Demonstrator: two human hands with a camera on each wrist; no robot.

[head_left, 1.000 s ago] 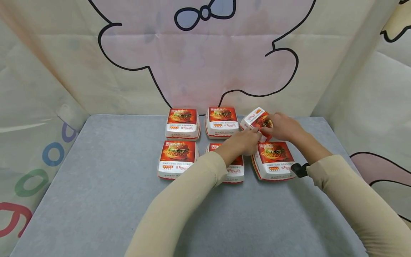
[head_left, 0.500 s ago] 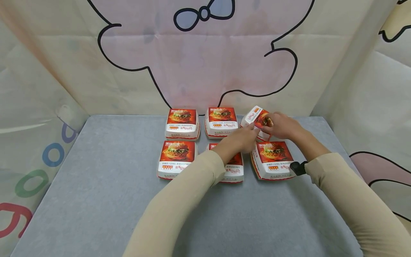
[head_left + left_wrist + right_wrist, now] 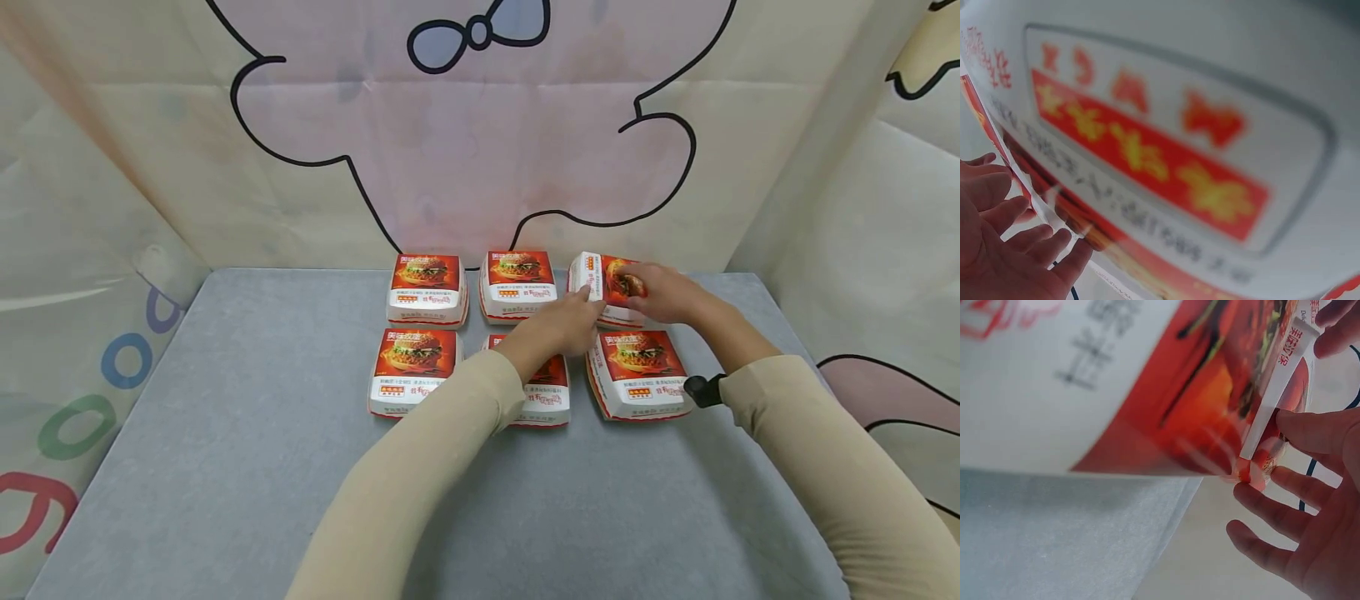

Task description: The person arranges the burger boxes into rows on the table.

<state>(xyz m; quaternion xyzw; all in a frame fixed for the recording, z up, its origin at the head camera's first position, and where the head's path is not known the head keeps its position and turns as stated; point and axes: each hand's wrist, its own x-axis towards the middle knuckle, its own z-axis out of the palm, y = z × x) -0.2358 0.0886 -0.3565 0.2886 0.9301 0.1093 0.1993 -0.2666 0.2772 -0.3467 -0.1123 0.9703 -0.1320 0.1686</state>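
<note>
A white and red burger box (image 3: pixel 613 283) sits turned sideways at the back right of the table. My right hand (image 3: pixel 666 293) holds it at its right end, the thumb nearer me and fingers over the top. At its near left side my left hand (image 3: pixel 568 323) touches it, with the index finger straight. Directly in front is another burger box (image 3: pixel 641 371), and a printed box panel (image 3: pixel 1147 156) fills most of the left wrist view. The right wrist view shows the right fingers (image 3: pixel 1279 515) spread by a farther box.
Matching burger boxes stand in two rows: back left (image 3: pixel 426 287), back middle (image 3: pixel 517 285), front left (image 3: pixel 415 371) and front middle (image 3: pixel 546 404), the last partly under the left arm. All are on a grey table (image 3: pixel 225 467) against a printed backdrop (image 3: pixel 465 167).
The back right box has turned from a slant to nearly square with its row and lies flatter. My right hand has shifted slightly with it; my left hand stays close by.
</note>
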